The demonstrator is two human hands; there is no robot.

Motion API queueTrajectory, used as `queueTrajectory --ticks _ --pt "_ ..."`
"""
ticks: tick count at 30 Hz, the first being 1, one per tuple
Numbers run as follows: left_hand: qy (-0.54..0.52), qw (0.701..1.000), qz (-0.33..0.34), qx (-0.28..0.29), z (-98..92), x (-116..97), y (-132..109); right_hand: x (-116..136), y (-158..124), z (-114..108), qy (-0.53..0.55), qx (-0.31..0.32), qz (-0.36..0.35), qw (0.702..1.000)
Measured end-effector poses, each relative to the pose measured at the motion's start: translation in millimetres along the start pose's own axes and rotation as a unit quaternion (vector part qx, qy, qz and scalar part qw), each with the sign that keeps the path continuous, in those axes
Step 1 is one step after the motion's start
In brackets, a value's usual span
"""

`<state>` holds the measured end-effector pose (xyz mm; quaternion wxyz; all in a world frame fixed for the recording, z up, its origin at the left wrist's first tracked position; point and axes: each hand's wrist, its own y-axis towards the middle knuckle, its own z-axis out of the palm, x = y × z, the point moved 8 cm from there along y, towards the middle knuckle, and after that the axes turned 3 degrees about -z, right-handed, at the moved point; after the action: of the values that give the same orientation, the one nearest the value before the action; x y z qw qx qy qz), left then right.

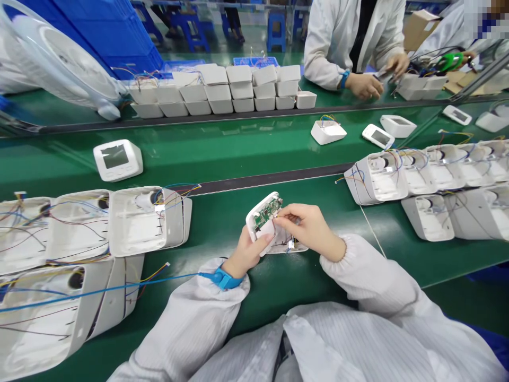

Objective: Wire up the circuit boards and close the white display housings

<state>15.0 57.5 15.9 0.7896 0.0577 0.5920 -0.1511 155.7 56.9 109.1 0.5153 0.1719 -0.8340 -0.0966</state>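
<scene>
My left hand (pixel 247 254) grips a small white plastic housing (pixel 258 218) with a green circuit board (pixel 267 211) set in it, held tilted just above the green table (pixel 222 223). My right hand (pixel 310 229) is pinched at the board's right edge, fingertips on thin wires there. A second white part lies flat under both hands. A blue wrist strap (pixel 222 278) with a blue cord sits on my left wrist.
Open white shells with coloured wires are stacked at the left (pixel 139 220) and right (pixel 377 178). A finished white unit with a screen (pixel 117 159) lies on the belt. White boxes (pixel 222 90) line the far side. Another person's hands (pixel 363 85) work across the table.
</scene>
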Motion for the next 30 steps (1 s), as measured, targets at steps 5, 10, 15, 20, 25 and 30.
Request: queueTrajectory --ticks 5,10,15,20,25,30 --pt "0.0 1.0 -0.003 0.01 5.6 -4.2 -1.0 -7.0 -1.3 0.7 0.026 -0.015 0.033 0.999" --pt "0.024 0.999 0.024 0.008 6.0 -7.0 1.1 -7.9 -2.7 -0.1 0.016 -0.036 0.027 0.999" --pt "0.077 0.996 0.037 0.023 7.6 -9.7 2.9 -16.7 -0.2 -3.6 0.014 -0.036 0.063 0.997" --pt "0.08 0.996 0.018 0.031 10.1 -10.3 2.9 -16.2 0.8 -5.9 -0.006 -0.039 0.062 0.997" --pt "0.028 1.0 0.0 0.005 6.0 -6.5 1.7 -6.6 -1.4 -1.4 -0.055 -0.047 0.005 0.997" --pt "-0.009 1.0 -0.009 0.004 5.9 -1.6 0.2 -9.6 -0.6 -0.7 -0.013 -0.057 0.018 0.998"
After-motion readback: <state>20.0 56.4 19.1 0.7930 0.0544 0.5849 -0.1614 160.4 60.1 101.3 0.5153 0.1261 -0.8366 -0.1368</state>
